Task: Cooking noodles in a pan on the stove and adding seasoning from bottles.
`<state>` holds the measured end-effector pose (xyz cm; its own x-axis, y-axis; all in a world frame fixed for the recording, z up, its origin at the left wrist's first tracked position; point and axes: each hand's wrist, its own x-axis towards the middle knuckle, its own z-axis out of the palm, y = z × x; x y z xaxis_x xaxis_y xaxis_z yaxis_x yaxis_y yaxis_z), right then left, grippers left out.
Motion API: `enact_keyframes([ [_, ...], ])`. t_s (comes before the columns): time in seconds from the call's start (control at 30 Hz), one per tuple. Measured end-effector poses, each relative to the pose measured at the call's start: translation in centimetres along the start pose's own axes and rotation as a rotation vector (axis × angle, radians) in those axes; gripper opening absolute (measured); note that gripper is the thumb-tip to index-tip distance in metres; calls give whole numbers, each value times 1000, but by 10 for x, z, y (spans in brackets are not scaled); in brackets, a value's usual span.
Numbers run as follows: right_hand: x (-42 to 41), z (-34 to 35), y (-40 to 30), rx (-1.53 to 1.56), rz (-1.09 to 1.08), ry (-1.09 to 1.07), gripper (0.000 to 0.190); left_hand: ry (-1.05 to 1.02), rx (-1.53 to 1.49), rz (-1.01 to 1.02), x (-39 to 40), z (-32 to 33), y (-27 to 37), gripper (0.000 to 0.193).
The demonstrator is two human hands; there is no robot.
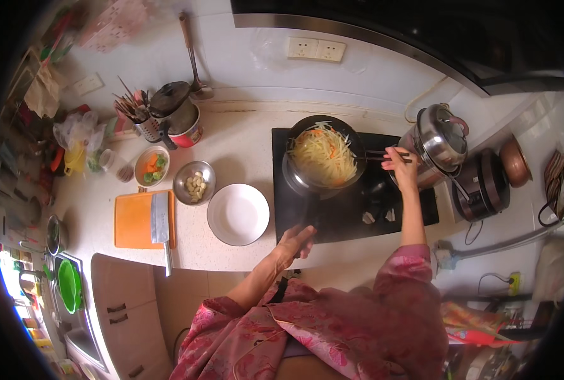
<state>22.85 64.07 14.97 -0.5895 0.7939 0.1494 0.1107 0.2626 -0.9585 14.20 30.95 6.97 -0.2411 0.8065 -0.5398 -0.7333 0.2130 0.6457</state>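
My right hand [398, 164] grips a pair of dark chopsticks [377, 155] at the right rim of a black frying pan [327, 121]. Pale shredded vegetable strips with some orange ones [329, 154] fill the pan, which stands on the black cooktop [329, 218]. My left hand [297, 241] hovers near the cooktop's front left corner, holding nothing, with its thumb apart from the fingers. Just left of the cooktop stands a white bowl [238, 214] with a bare inside. Beside it, a steel bowl [179, 194] holds peeled garlic cloves [196, 186].
A cleaver [160, 218] lies on an orange cutting board [132, 221], its handle past the counter's front edge. Behind sit a bowl of broccoli and carrot pieces [152, 166] and a lidded pot [179, 116]. A lidded steel pot [441, 137] stands right of the pan.
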Motion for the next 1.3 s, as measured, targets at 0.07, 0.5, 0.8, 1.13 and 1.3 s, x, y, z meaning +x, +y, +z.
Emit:
enact_keyframes([
  [0.07,11,17,26,182,55,36,29,-17,19,5,3,1,-2,33],
  [0.5,-46,62,-82,-128,-82,-420,21,-27,-4,53,0,-1,-1,35],
  [0.8,-27,42,-35,-65,-13,-215,24,-45,-23,46,3,-3,-3,37],
  [1.13,-24,49,-11,15,45,118,26,-35,10,33,5,-1,-4,34],
  [1.3,-34,84,-41,36,-56,-65,28,-14,11,34,4,-3,-3,33],
])
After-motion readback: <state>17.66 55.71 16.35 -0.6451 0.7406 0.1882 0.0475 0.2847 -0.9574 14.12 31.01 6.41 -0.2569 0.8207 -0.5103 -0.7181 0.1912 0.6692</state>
